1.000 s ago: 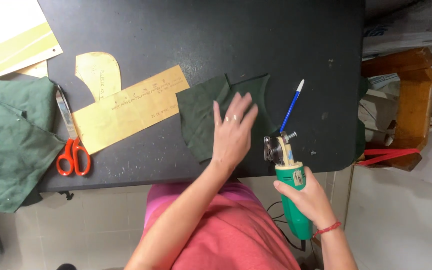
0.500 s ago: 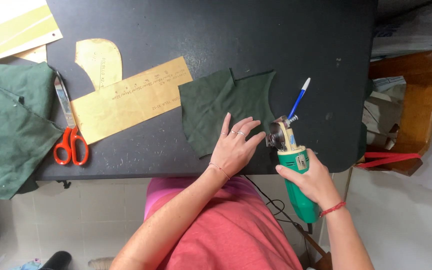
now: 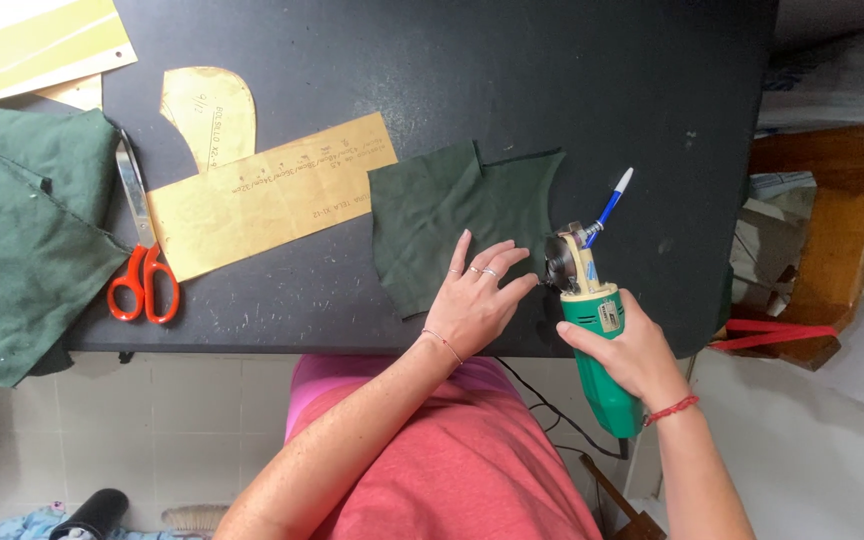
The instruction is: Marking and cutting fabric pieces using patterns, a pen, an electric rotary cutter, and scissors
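Note:
My left hand (image 3: 476, 297) lies flat with fingers spread on the near edge of a dark green fabric piece (image 3: 452, 215) on the black table (image 3: 512, 90). My right hand (image 3: 624, 350) grips the green body of an electric rotary fabric cutter (image 3: 592, 330), whose round blade head sits at the fabric's right near corner, close to my left fingertips. A blue and white pen (image 3: 608, 208) lies just beyond the cutter head.
Yellow paper pattern pieces (image 3: 262, 190) lie left of the fabric, with orange-handled scissors (image 3: 140, 250) beside them. A larger green cloth (image 3: 17, 240) hangs over the table's left edge. A wooden stool (image 3: 822, 230) stands to the right. The cutter's black cord (image 3: 552, 410) trails below.
My left hand slid from the fabric's middle back to its near edge. The cutter moved up against the fabric's right near corner, next to my left fingers.

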